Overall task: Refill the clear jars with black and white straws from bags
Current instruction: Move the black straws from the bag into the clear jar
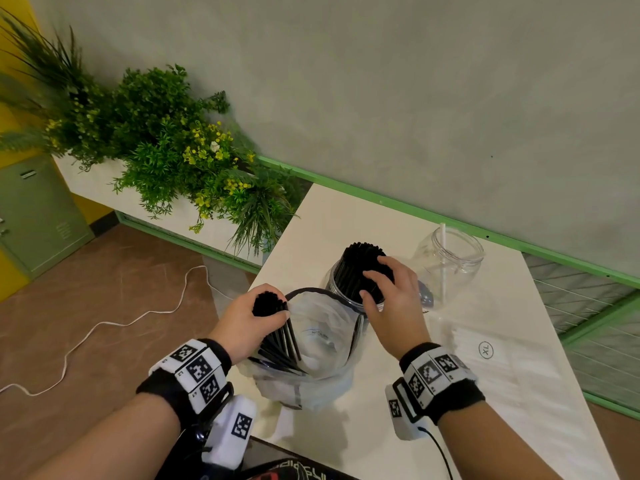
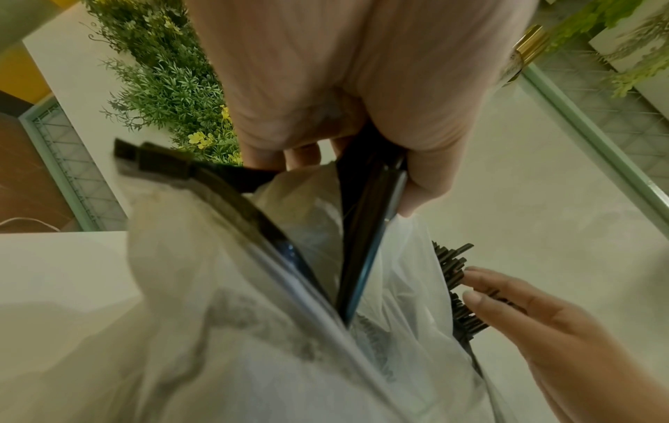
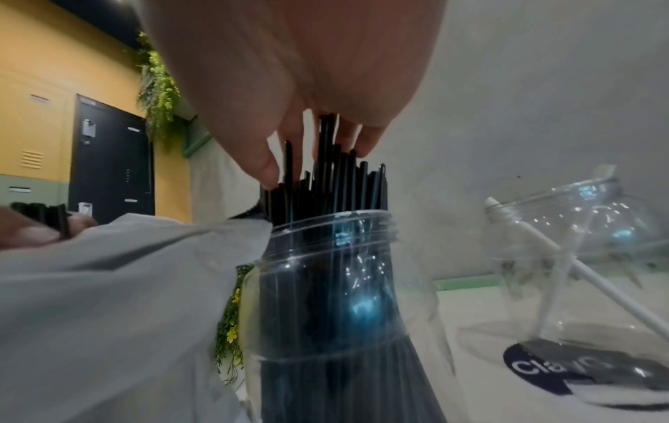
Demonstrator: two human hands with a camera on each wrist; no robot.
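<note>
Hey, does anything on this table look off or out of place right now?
Mostly tidy. The odd one is the second clear jar: it holds a single white straw leaning against its rim. In the first jar the black straws stand at uneven heights under the right hand. Nothing looks spilled.

Café or drinks-shop service area, customer-facing side.

Stock seen on the white counter (image 1: 398,216): a clear jar (image 1: 341,282) packed with black straws (image 1: 360,261), a second clear jar (image 1: 453,261) holding one white straw (image 1: 442,258), and an opened plastic bag (image 1: 318,341) of bulk straws. A flat packet marked "XL" (image 1: 485,349) lies alongside. Décor is commercial: a long planter of greenery (image 1: 166,143) with yellow flowers, green trim (image 1: 415,206) along a grey wall, yellow walls, and a dark door (image 3: 112,160) with a keypad-type lock.
</note>
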